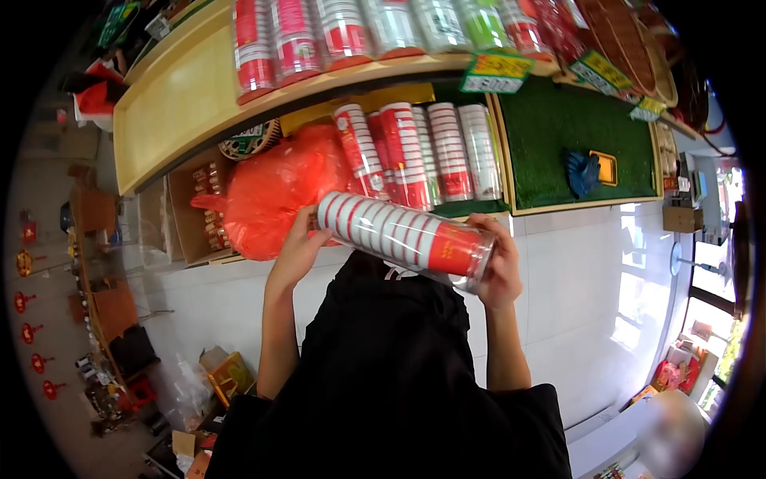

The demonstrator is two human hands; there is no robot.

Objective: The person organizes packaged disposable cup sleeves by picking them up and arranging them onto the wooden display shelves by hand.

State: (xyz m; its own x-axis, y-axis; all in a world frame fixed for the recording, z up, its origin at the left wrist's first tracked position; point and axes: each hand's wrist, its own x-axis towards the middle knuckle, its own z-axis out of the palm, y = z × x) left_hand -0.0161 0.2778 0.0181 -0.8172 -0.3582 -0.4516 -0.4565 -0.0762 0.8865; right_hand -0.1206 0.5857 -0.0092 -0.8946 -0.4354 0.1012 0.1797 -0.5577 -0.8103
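A sleeve of paper cups (395, 236), red and white in clear plastic wrap, lies tilted across the front of my body. My left hand (302, 246) grips its left end, thumb showing on the near side. Around the right end wraps my right hand (500, 263), fingers over the clear plastic. Just beyond, a full red plastic bag (286, 191) rests on the lower shelf. Several more cup sleeves (405, 152) stand leaning beside it.
On the upper wooden shelf (171, 84) stand several wrapped cup sleeves (343, 32) with price tags (496, 73) along the edge. A green-lined bin (550, 144) at right holds a blue glove (582, 172) and a yellow tray (606, 168). A cardboard box (187, 184) sits at left.
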